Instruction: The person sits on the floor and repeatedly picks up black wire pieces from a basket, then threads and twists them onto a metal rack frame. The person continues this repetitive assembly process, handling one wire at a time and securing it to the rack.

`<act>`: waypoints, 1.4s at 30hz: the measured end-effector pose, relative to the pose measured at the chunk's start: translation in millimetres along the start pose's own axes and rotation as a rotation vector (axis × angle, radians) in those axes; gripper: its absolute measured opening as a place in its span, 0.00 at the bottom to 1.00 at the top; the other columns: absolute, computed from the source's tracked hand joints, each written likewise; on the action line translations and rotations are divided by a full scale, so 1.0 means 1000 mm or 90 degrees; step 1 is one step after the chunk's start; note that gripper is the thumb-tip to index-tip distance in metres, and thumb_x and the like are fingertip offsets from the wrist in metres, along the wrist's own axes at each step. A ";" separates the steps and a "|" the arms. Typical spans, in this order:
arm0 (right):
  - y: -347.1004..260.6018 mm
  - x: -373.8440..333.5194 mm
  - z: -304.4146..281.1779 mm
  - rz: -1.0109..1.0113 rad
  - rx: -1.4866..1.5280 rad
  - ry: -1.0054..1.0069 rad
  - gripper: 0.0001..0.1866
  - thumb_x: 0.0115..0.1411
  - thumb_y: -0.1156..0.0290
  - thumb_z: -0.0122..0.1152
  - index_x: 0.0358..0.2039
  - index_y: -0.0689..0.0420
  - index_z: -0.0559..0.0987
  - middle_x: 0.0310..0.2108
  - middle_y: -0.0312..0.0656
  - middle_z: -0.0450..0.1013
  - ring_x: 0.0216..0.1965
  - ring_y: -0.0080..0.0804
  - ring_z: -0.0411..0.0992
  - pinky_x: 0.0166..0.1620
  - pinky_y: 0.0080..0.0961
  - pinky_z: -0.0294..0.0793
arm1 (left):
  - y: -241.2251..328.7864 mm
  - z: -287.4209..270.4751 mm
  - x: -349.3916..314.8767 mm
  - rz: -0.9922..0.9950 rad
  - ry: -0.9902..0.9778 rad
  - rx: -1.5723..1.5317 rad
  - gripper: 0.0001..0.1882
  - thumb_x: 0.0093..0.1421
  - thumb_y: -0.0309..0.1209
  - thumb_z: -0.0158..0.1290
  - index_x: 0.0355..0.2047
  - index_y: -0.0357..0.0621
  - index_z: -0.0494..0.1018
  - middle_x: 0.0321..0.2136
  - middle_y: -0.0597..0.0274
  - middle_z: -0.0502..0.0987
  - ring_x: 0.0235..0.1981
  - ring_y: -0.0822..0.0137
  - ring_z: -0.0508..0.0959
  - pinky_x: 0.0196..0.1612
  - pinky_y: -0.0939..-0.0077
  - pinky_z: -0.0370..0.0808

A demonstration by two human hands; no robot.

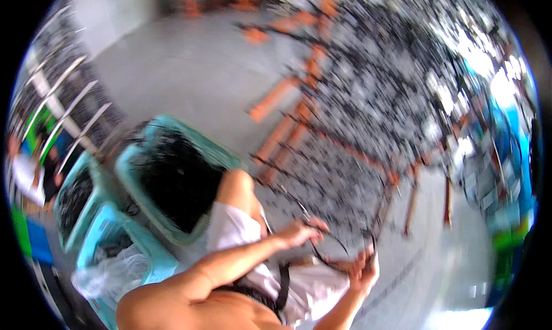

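One or more thin, dark, flexible strips curve between the person's hands in the lower centre of the frame; blur hides the exact count. The left hand has its grip closed on the strip near one part, while the right hand, lower and farther right, seems to have its fingers curled around another part that bends up above them. White shorts show just behind and below the strip.

Above and to the right, an orange bar-framed rack bears a dense spread of small dark pieces, too smeared to tell apart. Left of centre, a large pale-green plastic basket holds a heap of glossy black pieces. At the lower left, a light-blue plastic basket has a clear plastic bag in it.

The likeliest trouble, as I judge it, is the springy strip whipping out if either grip slackens, or its loose curve snagging the rack's lower rods, since they stand so near the left hand.
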State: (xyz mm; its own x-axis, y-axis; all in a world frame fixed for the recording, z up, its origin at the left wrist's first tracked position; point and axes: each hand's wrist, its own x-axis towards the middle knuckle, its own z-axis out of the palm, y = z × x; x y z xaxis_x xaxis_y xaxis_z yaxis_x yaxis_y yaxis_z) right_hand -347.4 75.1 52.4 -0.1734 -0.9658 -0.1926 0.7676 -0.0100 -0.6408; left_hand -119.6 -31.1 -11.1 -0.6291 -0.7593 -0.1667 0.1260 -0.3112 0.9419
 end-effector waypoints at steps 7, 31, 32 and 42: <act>-0.045 0.009 -0.035 -0.065 0.094 -0.021 0.17 0.65 0.57 0.43 0.40 0.59 0.67 0.22 0.36 0.61 0.13 0.21 0.56 0.11 0.15 0.54 | -0.009 -0.012 -0.010 0.001 0.060 -0.153 0.14 0.59 0.20 0.45 0.45 0.39 0.70 0.38 0.60 0.75 0.41 0.66 0.76 0.49 0.71 0.71; -0.005 0.089 0.011 -0.057 -0.282 -0.073 0.16 0.62 0.68 0.53 0.50 0.55 0.67 0.27 0.32 0.63 0.20 0.16 0.53 0.20 0.14 0.51 | -0.005 -0.003 -0.006 -0.085 0.135 -0.557 0.16 0.60 0.38 0.52 0.47 0.48 0.72 0.28 0.60 0.78 0.35 0.63 0.80 0.41 0.70 0.76; -0.003 0.091 0.005 -0.069 -0.239 -0.035 0.16 0.60 0.72 0.54 0.49 0.58 0.68 0.25 0.31 0.62 0.19 0.17 0.55 0.20 0.15 0.54 | -0.008 -0.003 -0.007 -0.079 0.105 -0.570 0.15 0.59 0.38 0.53 0.45 0.48 0.73 0.27 0.61 0.78 0.34 0.65 0.80 0.40 0.69 0.76; 0.007 0.144 -0.023 -0.072 -0.204 -0.023 0.09 0.64 0.71 0.50 0.44 0.58 0.71 0.31 0.40 0.72 0.25 0.26 0.71 0.28 0.21 0.71 | -0.030 0.028 0.049 0.032 0.306 0.023 0.21 0.57 0.33 0.56 0.48 0.39 0.68 0.18 0.71 0.68 0.19 0.77 0.68 0.21 0.80 0.63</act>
State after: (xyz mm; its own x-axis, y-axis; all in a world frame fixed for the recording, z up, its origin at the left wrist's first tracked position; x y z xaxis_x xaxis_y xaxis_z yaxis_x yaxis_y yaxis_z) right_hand -381.5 -58.5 3.4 -0.2205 -0.9718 -0.0840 0.5103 -0.0415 -0.8590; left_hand -176.0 -43.1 -39.0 -0.1962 -0.9538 -0.2276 0.1148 -0.2529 0.9607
